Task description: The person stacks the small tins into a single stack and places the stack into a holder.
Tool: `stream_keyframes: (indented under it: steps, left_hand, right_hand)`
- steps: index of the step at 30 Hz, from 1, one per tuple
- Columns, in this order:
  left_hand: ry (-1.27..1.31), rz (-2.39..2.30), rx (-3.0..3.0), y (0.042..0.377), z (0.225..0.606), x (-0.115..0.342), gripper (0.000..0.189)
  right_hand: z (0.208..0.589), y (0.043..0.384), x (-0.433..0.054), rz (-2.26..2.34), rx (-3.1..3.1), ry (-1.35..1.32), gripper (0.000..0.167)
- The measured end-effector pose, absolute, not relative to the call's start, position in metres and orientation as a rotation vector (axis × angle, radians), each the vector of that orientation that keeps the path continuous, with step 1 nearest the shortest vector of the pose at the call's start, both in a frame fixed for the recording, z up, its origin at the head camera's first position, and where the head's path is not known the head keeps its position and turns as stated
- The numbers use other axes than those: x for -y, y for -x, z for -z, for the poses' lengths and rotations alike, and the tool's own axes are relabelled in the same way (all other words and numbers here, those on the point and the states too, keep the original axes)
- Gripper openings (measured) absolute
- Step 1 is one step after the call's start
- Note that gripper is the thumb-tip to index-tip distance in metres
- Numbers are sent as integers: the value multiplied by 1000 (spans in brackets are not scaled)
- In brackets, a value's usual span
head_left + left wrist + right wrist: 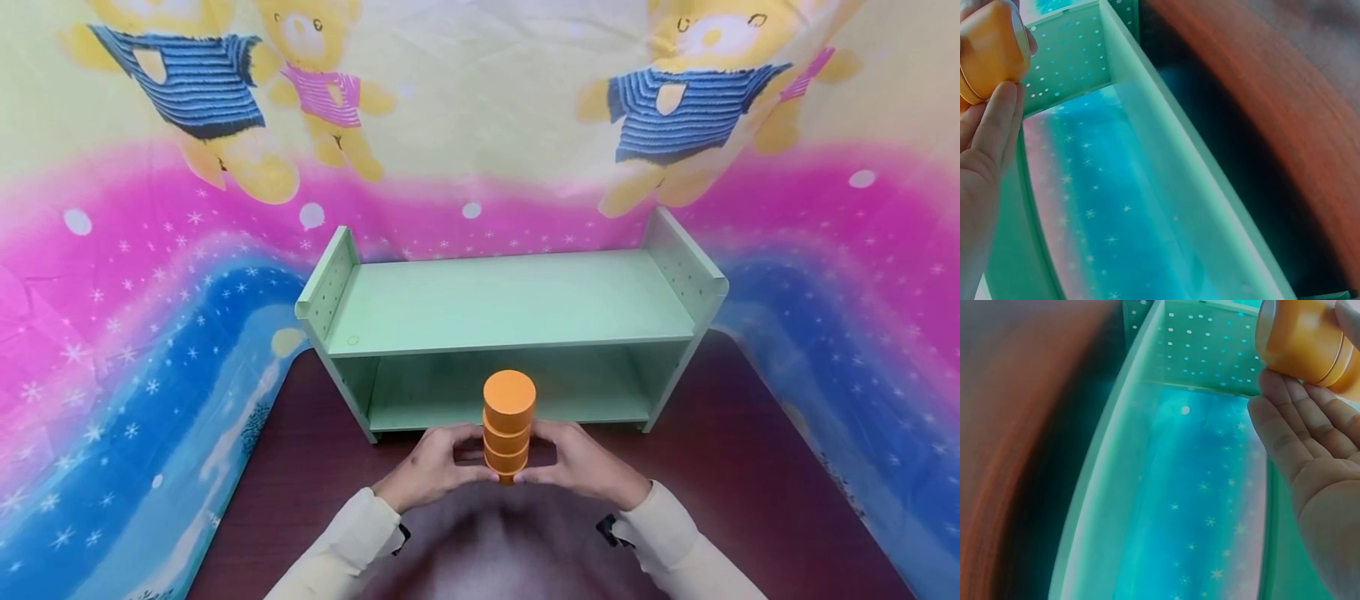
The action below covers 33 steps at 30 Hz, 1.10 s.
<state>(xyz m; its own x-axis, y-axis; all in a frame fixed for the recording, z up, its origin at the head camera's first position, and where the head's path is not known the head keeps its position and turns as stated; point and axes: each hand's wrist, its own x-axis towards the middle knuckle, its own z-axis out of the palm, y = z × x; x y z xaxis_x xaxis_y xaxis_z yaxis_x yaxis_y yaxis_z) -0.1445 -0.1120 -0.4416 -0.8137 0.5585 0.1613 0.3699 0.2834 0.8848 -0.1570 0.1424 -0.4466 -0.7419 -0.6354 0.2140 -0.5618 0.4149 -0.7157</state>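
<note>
An orange ringed cylinder [509, 425] stands upright between both hands in the head view. Grooves divide it into several round sections; whether these are separate stacked pieces, I cannot tell. My left hand [437, 467] grips its lower part from the left, thumb at the front. From the other side my right hand [587, 468] holds the same part, its thumb near the left one. Both wrist views show only part of the orange cylinder [994, 50], with the left fingers [999, 119] and the right fingers [1288, 428] against it.
Just beyond the hands is a pale green two-tier shelf [510, 304] with raised side panels. It stands on a dark reddish-brown table [757, 475]. A cloth printed with bears [480, 108] hangs behind and along both sides.
</note>
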Motion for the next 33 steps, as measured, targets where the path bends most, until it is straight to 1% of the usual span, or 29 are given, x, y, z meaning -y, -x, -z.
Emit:
stream_keyframes:
  steps: [6,18,25,33]
  left_hand:
    - [-841,-1573,-2339,149,433,112,45]
    - [-858,-1484,-2417,161,411,113,46]
    - [-925,-1507,-2419,168,399,114,44]
    - [-944,-1459,-2491,174,386,112,44]
  right_hand:
    - [437,162,-142,1224,-2571,1072,59]
    - [416,173,-140,1295,-2504,1078,53]
    - [404,180,-140,1306,-2505,1100,51]
    - [391,186,-142,1264,-2554,1120,53]
